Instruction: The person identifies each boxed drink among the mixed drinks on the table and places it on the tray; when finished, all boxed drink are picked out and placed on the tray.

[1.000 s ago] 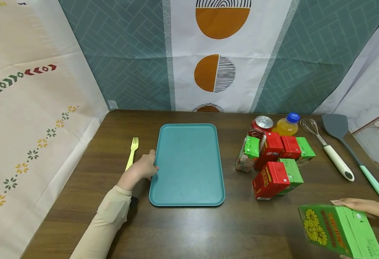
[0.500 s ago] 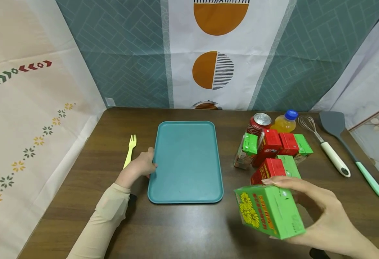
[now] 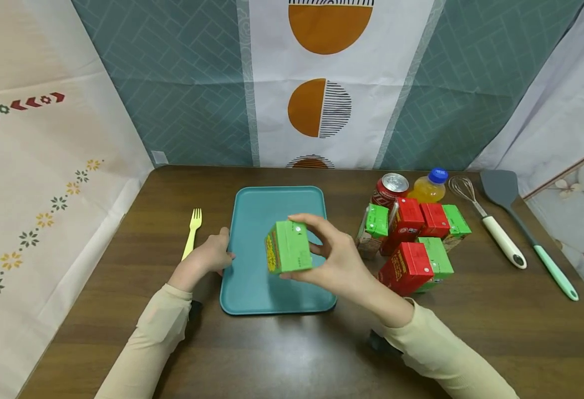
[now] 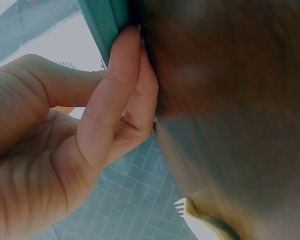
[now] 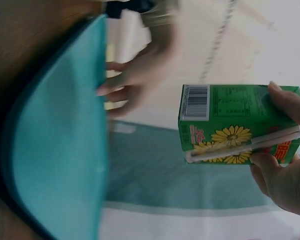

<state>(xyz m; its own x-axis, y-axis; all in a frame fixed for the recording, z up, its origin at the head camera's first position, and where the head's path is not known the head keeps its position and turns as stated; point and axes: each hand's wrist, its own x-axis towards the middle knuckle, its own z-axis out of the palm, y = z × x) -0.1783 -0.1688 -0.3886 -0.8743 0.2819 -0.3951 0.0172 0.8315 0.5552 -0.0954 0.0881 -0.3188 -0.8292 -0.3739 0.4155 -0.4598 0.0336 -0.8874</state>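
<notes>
My right hand [image 3: 339, 257] holds a green drink carton [image 3: 292, 246] above the teal tray [image 3: 277, 305], between thumb and fingers. In the right wrist view the carton [image 5: 220, 107] shows yellow flowers, a barcode and a wrapped straw [image 5: 260, 141] along its side; a gap separates it from the tray [image 5: 60, 140]. At the tray's left edge, my left hand [image 3: 212, 254] pinches the rim. The left wrist view has this hand's fingers [image 4: 97, 115] against the tray edge [image 4: 102, 22], partly hiding the thumb's contact. A yellow fork [image 3: 192, 233] lies just left of that hand.
Several red and green drink cartons [image 3: 406, 269] stand grouped on the right. Behind them are a red can [image 3: 389, 189] and an orange drink bottle [image 3: 427, 190]. Farther right lie a whisk [image 3: 496, 233] and a grey spatula [image 3: 536, 241]. A fabric wall [image 3: 192, 83] closes the back.
The right hand has carried the green carton from the lower right edge leftward and up to above the tray. The left hand stays at the tray's rim. The head view has shifted slightly.
</notes>
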